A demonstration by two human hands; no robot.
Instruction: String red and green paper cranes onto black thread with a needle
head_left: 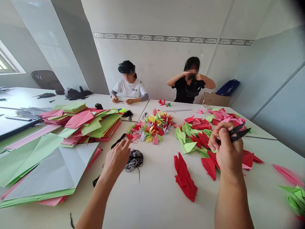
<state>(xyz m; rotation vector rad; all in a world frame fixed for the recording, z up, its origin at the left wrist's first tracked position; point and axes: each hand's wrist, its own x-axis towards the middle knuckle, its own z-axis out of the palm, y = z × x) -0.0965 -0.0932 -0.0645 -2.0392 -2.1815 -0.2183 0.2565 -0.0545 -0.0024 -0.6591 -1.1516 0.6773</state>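
Note:
My right hand (226,149) is raised over the table with its fingers closed round small black thread snips (238,133), blades pointing right. My left hand (118,157) reaches forward with fingers loosely spread and the index finger stretched toward a small red folded piece (129,136) beside the heap of multicoloured paper cranes (152,125). Just right of the left hand lies a tangle of black thread (134,160). A stack of red folded cranes (184,178) lies between my arms. Red and green folded pieces (195,136) spread under my right hand.
Piles of pink, green and grey paper sheets (59,149) fill the left of the white table (154,197). Two people sit at the far side by the tiled wall. More pink and red folds (221,116) lie far right, green ones (296,198) at the right edge.

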